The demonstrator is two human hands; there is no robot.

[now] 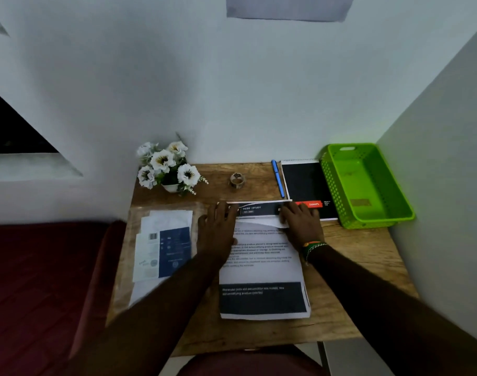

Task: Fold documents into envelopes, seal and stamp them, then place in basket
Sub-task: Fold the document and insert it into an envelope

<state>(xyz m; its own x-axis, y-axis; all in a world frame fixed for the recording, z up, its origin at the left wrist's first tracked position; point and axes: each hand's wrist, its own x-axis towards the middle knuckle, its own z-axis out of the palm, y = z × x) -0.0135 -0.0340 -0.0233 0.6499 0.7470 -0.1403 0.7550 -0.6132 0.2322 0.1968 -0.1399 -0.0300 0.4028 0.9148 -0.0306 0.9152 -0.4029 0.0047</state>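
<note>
White printed documents [261,270] lie stacked on the wooden surface [348,270]. Left hand [218,232] presses flat, fingers straight; right hand [299,223] apparently pinches the top sheet's far edge. Beyond right stands the green basket [367,213].

Bare desk [348,270] lies right of the papers [261,270], open up to the green basket [367,185] in the far right corner. The notebook [308,183] and pen [278,179] crowd the basket's left side. The tape roll [236,180] and flowers [166,166] block the back edge. Envelopes [164,245] fill the left.
</note>
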